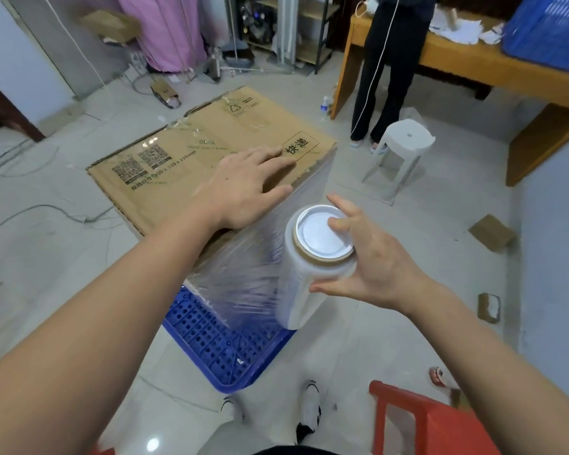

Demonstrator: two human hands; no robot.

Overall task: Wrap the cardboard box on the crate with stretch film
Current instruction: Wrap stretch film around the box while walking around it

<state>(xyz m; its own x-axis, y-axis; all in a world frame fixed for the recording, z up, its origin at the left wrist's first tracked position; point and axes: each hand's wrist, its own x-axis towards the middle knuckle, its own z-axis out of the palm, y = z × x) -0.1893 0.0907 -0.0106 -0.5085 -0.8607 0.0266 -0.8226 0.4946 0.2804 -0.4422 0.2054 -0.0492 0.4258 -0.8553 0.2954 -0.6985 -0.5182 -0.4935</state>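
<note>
the cardboard box (pixel 191 156) sits on the crate (pixel 224 349), which stands on the floor (pixel 63 274). the left hand (pixel 243 192) lies flat on the box's top near its right edge. the right hand (pixel 365 257) holds the film roll (pixel 312 267) upright just right of the box, film (pixel 253 274) stretching from roll to the box's near side. behind right: a stool (pixel 404 149), then a table (pixel 473 67).

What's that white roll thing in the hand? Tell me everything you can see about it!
It is a roll of stretch film, white and thick, wound on a brown cardboard tube with a white cap in its top end. It stands nearly upright, beside the near corner of the cardboard box. The right hand holds it, one fingertip on the cap and the thumb against its side. A clear, wrinkled sheet of film runs from it onto the box's side, above the blue crate.
</note>
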